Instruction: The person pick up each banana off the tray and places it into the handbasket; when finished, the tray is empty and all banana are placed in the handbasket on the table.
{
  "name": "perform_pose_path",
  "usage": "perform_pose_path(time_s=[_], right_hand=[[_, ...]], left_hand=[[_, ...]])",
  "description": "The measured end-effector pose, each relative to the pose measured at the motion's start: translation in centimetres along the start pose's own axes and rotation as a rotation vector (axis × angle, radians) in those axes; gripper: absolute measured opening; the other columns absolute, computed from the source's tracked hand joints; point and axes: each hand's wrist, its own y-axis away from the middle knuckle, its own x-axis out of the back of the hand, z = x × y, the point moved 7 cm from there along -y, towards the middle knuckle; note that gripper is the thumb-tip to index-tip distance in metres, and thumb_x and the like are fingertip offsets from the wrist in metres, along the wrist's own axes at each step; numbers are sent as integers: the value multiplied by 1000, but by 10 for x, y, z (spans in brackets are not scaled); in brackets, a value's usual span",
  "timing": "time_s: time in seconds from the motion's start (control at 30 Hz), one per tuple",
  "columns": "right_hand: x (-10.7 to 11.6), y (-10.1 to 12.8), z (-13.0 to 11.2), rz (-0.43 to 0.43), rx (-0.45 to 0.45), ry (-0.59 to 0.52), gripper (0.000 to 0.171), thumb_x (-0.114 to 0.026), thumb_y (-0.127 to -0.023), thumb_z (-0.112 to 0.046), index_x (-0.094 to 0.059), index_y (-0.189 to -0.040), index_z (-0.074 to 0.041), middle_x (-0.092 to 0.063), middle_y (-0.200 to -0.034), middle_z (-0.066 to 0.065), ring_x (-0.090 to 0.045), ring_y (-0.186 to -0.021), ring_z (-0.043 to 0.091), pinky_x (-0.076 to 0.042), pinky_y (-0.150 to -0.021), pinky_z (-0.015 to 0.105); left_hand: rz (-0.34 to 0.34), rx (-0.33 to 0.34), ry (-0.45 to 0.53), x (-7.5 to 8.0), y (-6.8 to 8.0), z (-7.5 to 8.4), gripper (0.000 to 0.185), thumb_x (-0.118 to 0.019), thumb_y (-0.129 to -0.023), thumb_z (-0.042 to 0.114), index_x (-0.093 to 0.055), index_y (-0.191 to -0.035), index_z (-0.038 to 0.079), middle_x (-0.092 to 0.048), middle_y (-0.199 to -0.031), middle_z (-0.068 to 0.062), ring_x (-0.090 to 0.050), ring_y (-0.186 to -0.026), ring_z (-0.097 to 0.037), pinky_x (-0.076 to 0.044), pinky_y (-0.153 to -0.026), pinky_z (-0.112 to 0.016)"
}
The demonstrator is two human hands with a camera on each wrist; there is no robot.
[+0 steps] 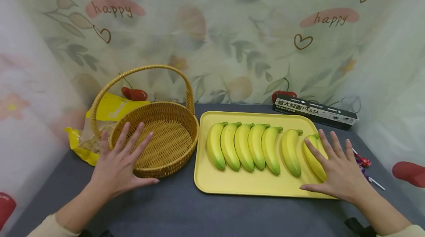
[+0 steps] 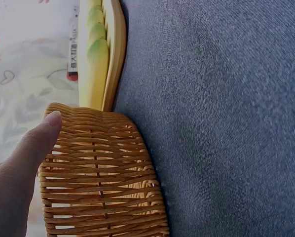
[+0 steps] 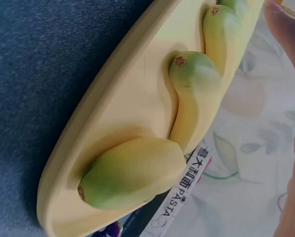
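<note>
Nearest, both hands are lying flat w/ fingers spread, neither one gripping anything. The left hand (image 1: 121,163) is resting on the near-left rim of the round woven wicker basket w/ an arched handle (image 1: 172,117); in the left wrist view the thumb (image 2: 36,143) is pressing against the basket's outer wall. The basket is showing nothing inside.

The right hand (image 1: 335,167) is sitting at the near-right of the flat yellow rectangular tray (image 1: 239,181), fingers reaching over the rightmost yellow-green banana (image 1: 311,157); contact looks likely but I cannot tell for sure. That banana is lying directly under and just far of the fingers, long axis running near-to-far, stem end far, so the right hand is clearly the nearer one. Six more yellow-green bananas (image 1: 244,147) are lying side by side to its left, same direction.

The tray is sitting just right of the basket, on the dark grey cloth-covered counter (image 1: 172,207).

Farther back: a black pasta box (image 1: 315,111) behind the tray, and a yellow plastic bag (image 1: 109,110) partly hidden behind the basket. Small red-wrapped items (image 1: 364,162) right of the hand are too small to make out.
</note>
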Motion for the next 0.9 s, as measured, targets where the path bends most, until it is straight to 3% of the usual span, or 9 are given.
perform_pose_path(time_s=[0.23,0.43,0.67,0.9], right_hand=[[-4,-7,-8,15,28,-12,122,-61,-56,-82,-1,-150,-33,12,-158,9,18,-143,29,20,-108,50],[-3,-13,-13,30,47,-15,122,-60,-56,-82,-3,-150,-32,10,-158,10,16,-143,30,20,-109,48],[-3,-17,-18,25,60,-22,121,-59,-57,-82,-2,-150,-31,11,-158,10,16,-143,31,19,-109,50],[-5,-25,-30,48,96,-29,121,-59,-57,-82,-5,-151,-29,9,-158,11,14,-144,31,18,-110,50]], left_hand=[[2,-1,4,0,0,1,112,-14,-64,95,-18,-150,24,-10,-158,-8,-1,-144,-33,9,-107,-62],[5,-11,1,2,-2,5,111,-13,-65,94,-27,-148,21,-10,-158,-9,-2,-144,-34,10,-107,-62],[26,-28,5,4,-4,8,109,-10,-66,93,-13,-151,24,-7,-158,-9,1,-145,-32,12,-107,-60],[-18,-36,-3,-1,-3,14,111,-10,-65,94,-11,-151,24,-6,-158,-9,2,-145,-31,12,-108,-59]])
